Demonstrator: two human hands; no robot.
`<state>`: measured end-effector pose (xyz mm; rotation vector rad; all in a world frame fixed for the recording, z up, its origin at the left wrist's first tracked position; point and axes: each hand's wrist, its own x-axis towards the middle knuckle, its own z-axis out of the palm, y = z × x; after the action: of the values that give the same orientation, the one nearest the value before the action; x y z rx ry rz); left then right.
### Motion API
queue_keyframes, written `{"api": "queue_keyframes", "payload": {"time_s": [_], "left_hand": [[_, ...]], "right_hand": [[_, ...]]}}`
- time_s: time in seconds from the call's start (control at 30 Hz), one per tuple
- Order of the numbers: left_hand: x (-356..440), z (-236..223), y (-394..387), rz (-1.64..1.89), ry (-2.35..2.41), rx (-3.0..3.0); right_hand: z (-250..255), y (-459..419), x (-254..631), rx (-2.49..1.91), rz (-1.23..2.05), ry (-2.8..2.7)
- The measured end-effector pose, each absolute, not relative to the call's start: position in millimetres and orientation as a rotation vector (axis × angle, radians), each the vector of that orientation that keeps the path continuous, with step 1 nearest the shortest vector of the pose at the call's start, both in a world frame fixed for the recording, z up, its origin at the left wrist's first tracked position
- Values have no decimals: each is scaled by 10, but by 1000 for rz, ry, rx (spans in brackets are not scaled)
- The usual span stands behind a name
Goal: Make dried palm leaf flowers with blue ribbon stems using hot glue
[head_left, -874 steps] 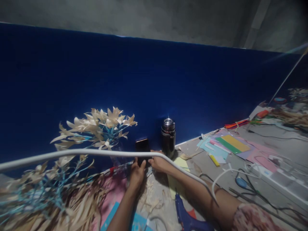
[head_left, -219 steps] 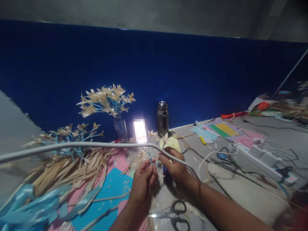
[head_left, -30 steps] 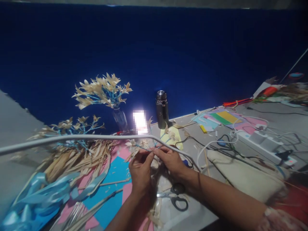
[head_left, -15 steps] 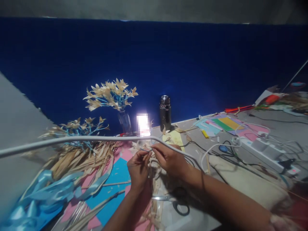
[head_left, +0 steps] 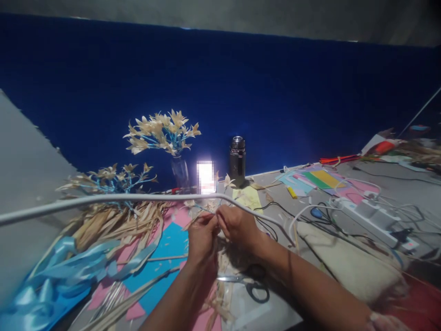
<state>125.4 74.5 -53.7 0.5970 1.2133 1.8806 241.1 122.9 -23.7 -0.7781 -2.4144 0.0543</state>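
Sprig [head_left: 204, 210] is held just above the counter [head_left: 413, 191], between the two hands. Stem is pinched by thumb and fingers of the left hand [head_left: 200, 234]. Right hand [head_left: 238, 226] is bunched, fingertips pressed together right at the left's; what's gripped there can't be seen.

Long axis: blue stem is angled from the fingertips away and to the left, with a pale bloom [head_left: 189, 202] at the far end. A second bloom [head_left: 228, 181] is pointed up, in front of the flask [head_left: 237, 163]; whether it's joined to the same stem can't be told.

Hidden: near end of the stem is covered by fingers. The left-hand bloom is overlapped by the white cable [head_left: 138, 197] and is hard to make out. Phone [head_left: 206, 177] screen is pixelated out. Scissors [head_left: 259, 293] are pointed left, one loop lost in arm shadow. Right sleeve [head_left: 382, 322] is cut off by the bottom edge.
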Motion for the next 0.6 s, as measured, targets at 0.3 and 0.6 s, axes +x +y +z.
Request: {"api": "queue_keyframes", "payload": {"time_s": [0.3,0.6], "left_hand": [[1286,-576,785,1788,905,405],[1251,-515,799,1835,923,467]], "right_hand": [[-518,1227,2372,-663,1007,-1753],[-658,1420,2264,-588,1986,-996]]}}
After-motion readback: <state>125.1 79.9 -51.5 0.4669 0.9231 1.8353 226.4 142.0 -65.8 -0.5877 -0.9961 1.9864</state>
